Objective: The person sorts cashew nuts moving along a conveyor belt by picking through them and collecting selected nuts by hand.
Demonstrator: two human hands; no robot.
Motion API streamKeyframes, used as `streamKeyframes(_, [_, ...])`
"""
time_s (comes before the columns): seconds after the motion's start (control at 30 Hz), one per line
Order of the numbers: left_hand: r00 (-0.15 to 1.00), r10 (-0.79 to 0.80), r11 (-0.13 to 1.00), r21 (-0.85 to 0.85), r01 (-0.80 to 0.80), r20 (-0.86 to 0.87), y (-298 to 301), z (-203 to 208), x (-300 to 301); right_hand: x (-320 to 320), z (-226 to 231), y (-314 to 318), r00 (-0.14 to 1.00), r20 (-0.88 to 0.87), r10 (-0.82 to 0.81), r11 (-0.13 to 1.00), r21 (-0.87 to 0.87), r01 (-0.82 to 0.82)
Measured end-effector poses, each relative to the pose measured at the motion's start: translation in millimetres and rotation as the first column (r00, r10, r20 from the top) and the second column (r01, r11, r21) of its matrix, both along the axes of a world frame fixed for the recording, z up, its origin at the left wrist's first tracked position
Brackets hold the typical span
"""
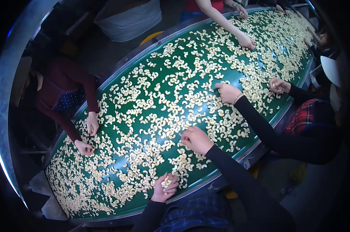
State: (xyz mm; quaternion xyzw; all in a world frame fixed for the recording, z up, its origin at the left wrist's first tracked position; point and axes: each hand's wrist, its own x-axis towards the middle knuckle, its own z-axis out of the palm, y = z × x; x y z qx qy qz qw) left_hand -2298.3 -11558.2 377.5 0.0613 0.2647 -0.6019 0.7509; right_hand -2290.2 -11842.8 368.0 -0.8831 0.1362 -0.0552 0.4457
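Observation:
Pale cashew nuts lie scattered across a green conveyor belt. My left hand is palm-up at the near edge of the belt, its fingers curled round several cashew nuts. Farther in and to the right, my right hand reaches down over the belt with thumb and fingers pinched together. What sits between those fingertips, if anything, is too small to tell. Loose cashews surround the right fingertips and lie between my two hands.
To my right, a co-worker's hand reaches over the belt, the other hand curled nearby. Across the belt work a person in maroon sleeves and another bare-armed person. A metal rim edges the belt. A large white sack stands beyond.

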Motion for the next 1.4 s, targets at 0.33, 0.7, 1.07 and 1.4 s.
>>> streamKeyframes(0.33, [0.996, -0.008, 0.997, -0.073, 0.002, -0.084, -40.6, 1.6, -31.3, 72.2, -22.8, -44.9, 0.959, 0.057, -0.276, 0.961, -0.006, 0.277])
streamKeyframes(0.7, [0.999, -0.005, 1.0, -0.02, 0.004, -0.046, -78.4, 5.6, -21.9, 115.5, -13.6, -99.9, 0.977, 0.058, -0.204, 0.97, -0.123, 0.209])
streamKeyframes(1.07, [1.0, 0.015, 0.999, 0.029, -0.015, -0.005, -112.6, 2.9, -28.7, 104.7, -18.4, -177.0, 0.951, 0.154, -0.269, 0.962, 0.096, 0.256])
streamKeyframes(1.4, [0.999, 0.006, 0.999, 0.039, -0.007, 0.039, -156.8, 7.3, -33.6, 103.9, -24.7, -189.4, 0.993, 0.101, -0.064, 0.989, -0.125, 0.077])
